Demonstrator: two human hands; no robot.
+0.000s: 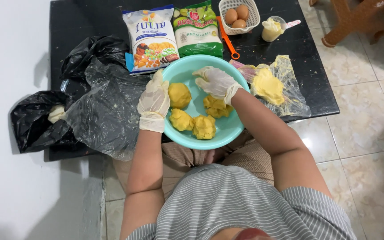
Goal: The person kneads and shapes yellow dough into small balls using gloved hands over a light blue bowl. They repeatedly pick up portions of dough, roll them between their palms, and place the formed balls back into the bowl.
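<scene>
Dough lumps (204,126) sit in the teal bowl (227,133) at the surface's near edge. My left hand (154,103) lies flat on the rim, grip apart, steadying it; my right hand (217,82) hovers loosely open above one lump (216,107).

A plain white wall (10,53) fills the left; glossy beige floor tiles (370,111) lie right; brown wooden furniture legs (352,20) stand upper right.

Black table (307,66), upper frame, on pale tiled floor (370,133). Lying on it: black plastic bags (90,89) at left; two flour packets (174,35) top centre; white egg basket (240,17); orange tool (227,41); cup (273,29); turquoise bowl (227,131); clear bag of yellow dough (274,86) at right.
</scene>
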